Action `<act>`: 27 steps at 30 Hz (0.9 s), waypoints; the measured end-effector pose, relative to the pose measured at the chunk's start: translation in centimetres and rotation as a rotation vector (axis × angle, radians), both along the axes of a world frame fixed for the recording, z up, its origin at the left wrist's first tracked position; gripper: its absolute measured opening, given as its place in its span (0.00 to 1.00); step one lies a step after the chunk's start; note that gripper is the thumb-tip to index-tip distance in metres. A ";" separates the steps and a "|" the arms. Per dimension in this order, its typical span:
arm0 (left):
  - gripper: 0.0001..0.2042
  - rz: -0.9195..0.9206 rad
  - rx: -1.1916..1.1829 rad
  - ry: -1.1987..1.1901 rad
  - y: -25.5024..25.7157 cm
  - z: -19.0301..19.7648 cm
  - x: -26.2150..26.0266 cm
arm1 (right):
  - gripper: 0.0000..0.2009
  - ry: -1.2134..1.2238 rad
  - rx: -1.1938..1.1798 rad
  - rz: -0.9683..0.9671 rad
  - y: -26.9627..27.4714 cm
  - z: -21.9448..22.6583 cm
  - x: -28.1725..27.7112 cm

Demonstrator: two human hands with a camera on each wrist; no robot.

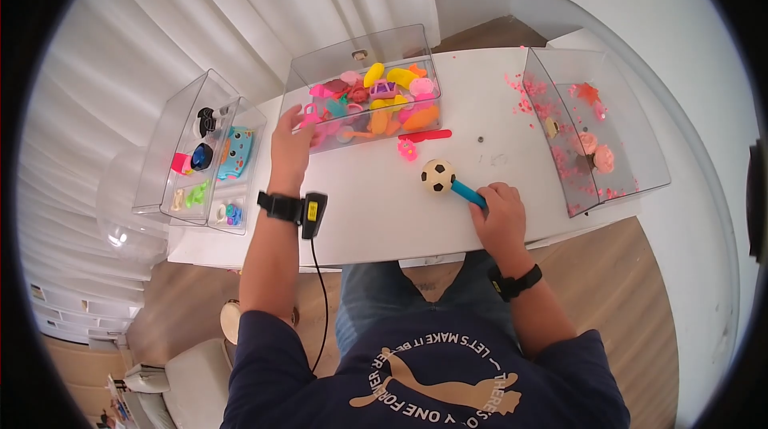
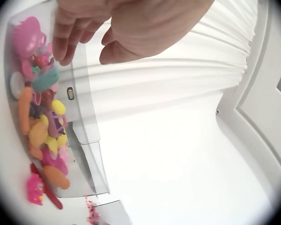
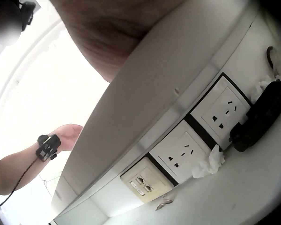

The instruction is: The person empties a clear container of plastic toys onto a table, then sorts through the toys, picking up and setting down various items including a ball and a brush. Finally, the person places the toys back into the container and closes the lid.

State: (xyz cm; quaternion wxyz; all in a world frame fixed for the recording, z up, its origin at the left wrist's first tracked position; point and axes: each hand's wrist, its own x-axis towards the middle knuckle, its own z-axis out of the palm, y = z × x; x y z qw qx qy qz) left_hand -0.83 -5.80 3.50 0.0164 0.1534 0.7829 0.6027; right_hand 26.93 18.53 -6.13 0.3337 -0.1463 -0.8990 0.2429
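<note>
Two hands at work, right hand [image 1: 502, 217] fingers grasping soccer-ball toy [image 1: 448, 180], left hand [image 1: 290, 141] fingers released at toy bin [image 1: 320, 77]

Clear glossy plastic bin [image 1: 416, 37] w/ smooth bright plastic toys [image 1: 384, 97]. Side trays [image 1: 172, 141] and right bin [image 1: 632, 125] same clear plastic, pink crumbly bits [image 1: 520, 97] on the latter. Table [image 1: 376, 205] matt white, smooth. Soccer-ball toy [image 1: 438, 175] glossy, blue plastic handle [image 1: 468, 193]. Wrist straps [image 1: 280, 207] matt black. Curtain [image 2: 178, 79] white pleated cloth. Floor [image 1: 640, 285] wood. Wall sockets [image 3: 215, 117] glossy white plastic.
</note>
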 end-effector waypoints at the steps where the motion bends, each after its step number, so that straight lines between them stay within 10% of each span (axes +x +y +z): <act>1: 0.24 0.008 -0.083 0.018 -0.7 -0.5 0.9 | 0.11 0.004 0.004 0.003 0.0 0.1 0.0; 15: 0.15 0.210 -0.587 0.624 -11.4 -12.9 10.9 | 0.08 -0.013 0.020 0.065 0.4 -0.9 -0.2; 27: 0.10 0.285 -0.578 0.532 -10.4 -11.3 11.3 | 0.12 -0.122 0.073 0.110 2.8 9.9 -6.2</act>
